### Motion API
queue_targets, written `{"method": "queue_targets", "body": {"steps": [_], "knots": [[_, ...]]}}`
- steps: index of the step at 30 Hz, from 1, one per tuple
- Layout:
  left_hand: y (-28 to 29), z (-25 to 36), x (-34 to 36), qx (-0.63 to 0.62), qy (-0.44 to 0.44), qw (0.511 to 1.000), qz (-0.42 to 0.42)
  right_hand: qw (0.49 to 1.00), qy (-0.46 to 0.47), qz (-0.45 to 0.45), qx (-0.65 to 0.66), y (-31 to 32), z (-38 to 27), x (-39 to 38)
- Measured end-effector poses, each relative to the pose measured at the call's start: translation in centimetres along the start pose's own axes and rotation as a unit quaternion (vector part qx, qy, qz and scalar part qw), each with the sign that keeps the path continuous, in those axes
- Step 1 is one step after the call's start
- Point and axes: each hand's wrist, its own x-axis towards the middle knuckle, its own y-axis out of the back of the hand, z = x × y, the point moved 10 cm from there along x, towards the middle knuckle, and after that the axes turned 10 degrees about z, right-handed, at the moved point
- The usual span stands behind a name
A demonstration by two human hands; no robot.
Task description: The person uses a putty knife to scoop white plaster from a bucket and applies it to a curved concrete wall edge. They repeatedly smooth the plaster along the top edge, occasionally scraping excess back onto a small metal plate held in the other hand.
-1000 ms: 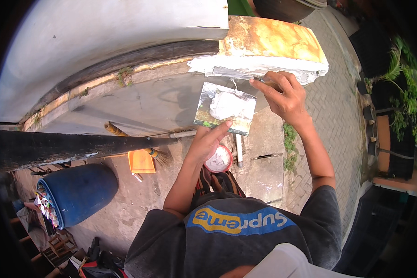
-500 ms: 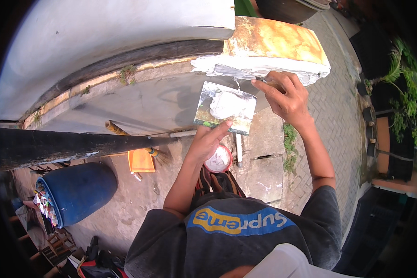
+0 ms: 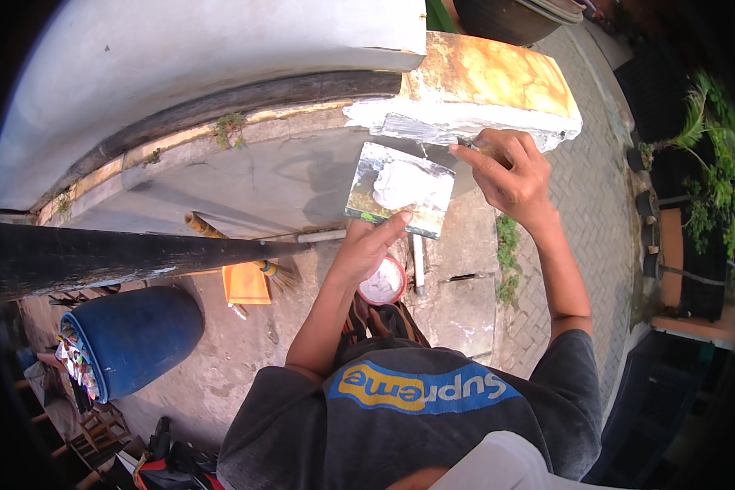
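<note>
My left hand (image 3: 372, 247) grips the near edge of a flat, paint-stained board (image 3: 359, 196), thumb on top. A mound of white paste (image 3: 403, 184) sits on that board. My right hand (image 3: 510, 173) is closed round the handle of a putty knife (image 3: 416, 128), whose broad blade lies against the white-coated edge of the wall ledge (image 3: 490, 73). Fresh white paste (image 3: 539, 124) runs along this edge, ragged at its lower side. Below the blade a thin string of paste hangs toward the board. Most of the knife's handle is hidden by my fingers.
A red-rimmed tub of white paste (image 3: 382, 282) is beneath my left forearm. At left are a dark pole (image 3: 122, 260), a blue barrel (image 3: 151, 339), an orange dustpan (image 3: 247, 284) and a broom (image 3: 279, 273). Paving (image 3: 584, 204) and plants (image 3: 710, 163) lie to the right.
The putty knife and my right hand have shifted slightly right along the ledge edge. My left hand still holds the board in nearly the same place.
</note>
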Motion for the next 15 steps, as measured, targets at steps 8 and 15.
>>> {"method": "queue_targets", "body": {"steps": [8,15], "knots": [[0.4,-0.3,-0.1,-0.004,0.0,1.0,0.01,0.998,0.03,-0.03,-0.049,-0.2,-3.1,0.7],[0.6,-0.7,-0.2,-0.005,0.005,1.0,0.003,0.994,0.045,-0.059,-0.078,-0.2,-5.0,1.2]]}}
